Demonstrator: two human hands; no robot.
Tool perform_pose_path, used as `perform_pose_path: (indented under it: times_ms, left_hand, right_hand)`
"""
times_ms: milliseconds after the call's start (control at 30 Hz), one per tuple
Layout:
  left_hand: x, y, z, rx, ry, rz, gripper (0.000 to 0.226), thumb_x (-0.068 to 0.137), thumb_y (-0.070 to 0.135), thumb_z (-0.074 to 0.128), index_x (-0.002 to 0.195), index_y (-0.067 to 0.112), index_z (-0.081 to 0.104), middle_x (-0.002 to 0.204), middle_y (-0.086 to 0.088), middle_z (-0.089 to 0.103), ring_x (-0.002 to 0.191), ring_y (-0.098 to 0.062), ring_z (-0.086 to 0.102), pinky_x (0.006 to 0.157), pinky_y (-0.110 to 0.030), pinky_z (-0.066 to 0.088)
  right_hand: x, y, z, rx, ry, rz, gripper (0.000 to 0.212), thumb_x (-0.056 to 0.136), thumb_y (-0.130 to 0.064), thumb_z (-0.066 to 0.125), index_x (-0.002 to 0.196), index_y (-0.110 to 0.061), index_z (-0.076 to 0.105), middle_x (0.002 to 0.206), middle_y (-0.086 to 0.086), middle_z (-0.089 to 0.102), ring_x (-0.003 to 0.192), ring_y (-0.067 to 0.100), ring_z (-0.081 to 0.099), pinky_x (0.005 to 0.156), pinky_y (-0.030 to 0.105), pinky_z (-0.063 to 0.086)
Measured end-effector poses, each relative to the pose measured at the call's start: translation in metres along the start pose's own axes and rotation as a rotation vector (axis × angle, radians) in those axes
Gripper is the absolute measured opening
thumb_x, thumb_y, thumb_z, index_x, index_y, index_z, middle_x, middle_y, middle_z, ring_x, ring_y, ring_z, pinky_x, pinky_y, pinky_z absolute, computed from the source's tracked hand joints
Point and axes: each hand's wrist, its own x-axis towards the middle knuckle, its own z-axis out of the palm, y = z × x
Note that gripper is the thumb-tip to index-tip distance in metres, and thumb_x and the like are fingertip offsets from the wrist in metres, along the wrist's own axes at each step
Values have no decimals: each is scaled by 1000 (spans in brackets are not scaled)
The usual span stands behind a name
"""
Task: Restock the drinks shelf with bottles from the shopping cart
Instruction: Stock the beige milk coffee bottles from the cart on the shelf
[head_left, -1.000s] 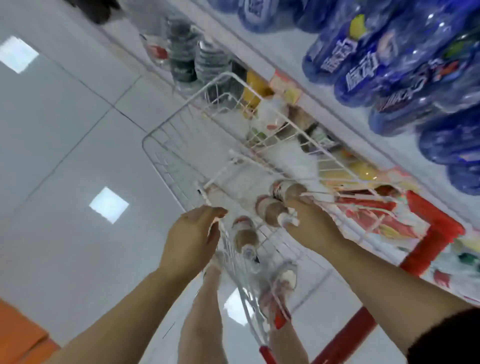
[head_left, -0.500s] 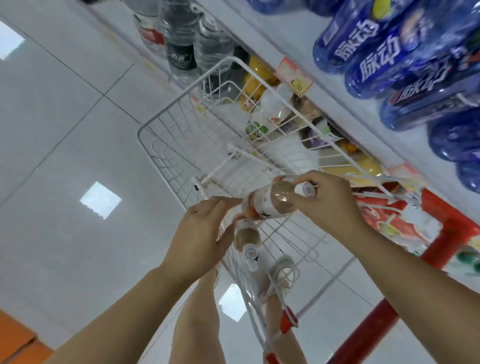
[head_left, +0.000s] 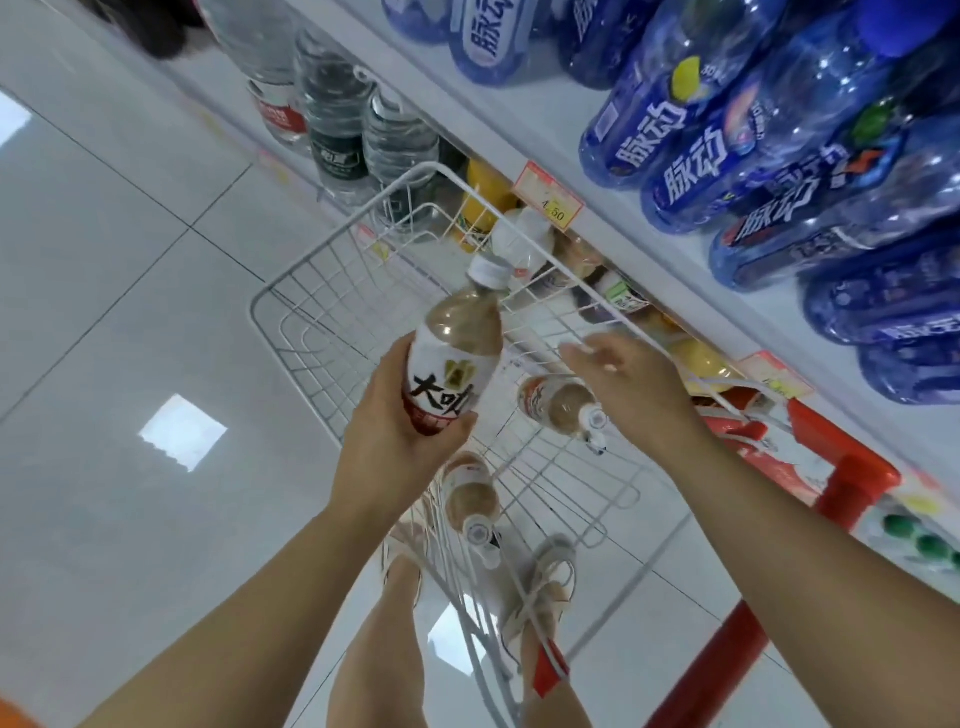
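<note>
Three brown bottles we counted near the middle of the frame; one bottle (head_left: 453, 358) sat nearly upright in our left hand (head_left: 395, 436), cap toward the top, thumb and fingers wrapped round its labelled lower half, above the cart (head_left: 317, 291); a second bottle (head_left: 556, 405) lay in the wire basket just below our right hand (head_left: 636, 387); a third bottle (head_left: 470, 499) lay lower in the frame, cap toward us. Our right hand hung with fingers spread loose, gripping nothing; we could not tell whether it touched the second bottle. The shelf (head_left: 649, 244) ran along the upper right, carrying blue bottles (head_left: 691, 135); water bottles (head_left: 335, 119) stood at the upper centre; a price tag (head_left: 548, 200) hung on the shelf's edge above the cart's far rim.
</note>
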Motion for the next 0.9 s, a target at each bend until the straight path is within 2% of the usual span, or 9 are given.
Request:
perform_pose_path:
  times_ms: [67,133,200,300,500,633,733,800,900]
  left_hand:
    - [1,-7,-2,-52,14,-57,76,67,41,76,128,45,32,112,12,61,99,-11,63,77,-43,57]
    - [2,-10,-4,-68,24,-77,74,70,36,78,128,45,32,109,15,62,95,-3,63,76,-35,57]
    - [3,-10,-5,-64,20,-83,73,71,31,78,125,48,31,107,18,62,93,3,62,75,-28,55]
    - [3,-10,-6,-68,3,-89,76,71,33,78,128,48,31,110,16,62,96,-1,62,78,-35,57]
    - [-6,11,-12,-53,-8,-79,77,67,37,78,129,44,33,111,18,61,97,-1,62,79,-39,57]
    - [-20,60,-24,-49,-16,-15,76,69,34,78,129,46,33,111,17,61,98,0,62,82,-39,56]
    - [-36,115,-34,-58,-10,78,75,68,32,79,127,47,34,112,19,61,98,3,61,86,-35,54]
    - [-49,156,-40,-91,2,163,74,67,35,80,125,47,37,112,19,61,99,4,61,86,-34,54]
    - [-68,219,-45,-155,21,290,80,65,35,83,131,39,39,114,17,62,101,2,61,87,-32,54]
  right_hand:
    - [12,28,17,-291,-77,65,49,81,-43,63,123,-20,53,121,5,59,110,27,56,92,41,47]
    - [23,47,35,-483,-144,63,50,82,-37,63,126,-16,49,124,11,55,111,32,54,89,41,48]
    - [35,58,50,-585,-170,82,53,82,-33,65,127,-14,46,125,14,50,111,34,53,89,39,47]
    - [48,64,57,-649,-78,91,47,80,-19,69,122,-10,51,121,16,52,105,34,57,83,37,49]
    - [25,34,28,-255,53,-58,27,75,-26,73,93,-7,67,91,9,64,86,25,59,70,29,47]
    - [-28,-2,-22,-84,106,-170,16,68,-12,74,83,-14,68,77,-2,62,71,14,58,57,12,38]
    - [-76,-30,-77,65,157,-230,22,69,-7,73,83,-22,66,76,-9,64,64,-3,57,55,1,38]
    - [-111,-48,-120,162,230,-300,25,69,-7,73,84,-26,66,78,-15,65,65,-9,58,58,2,40]
    - [-163,-72,-186,285,356,-438,28,68,-7,75,83,-30,66,81,-19,68,74,-6,62,65,9,46]
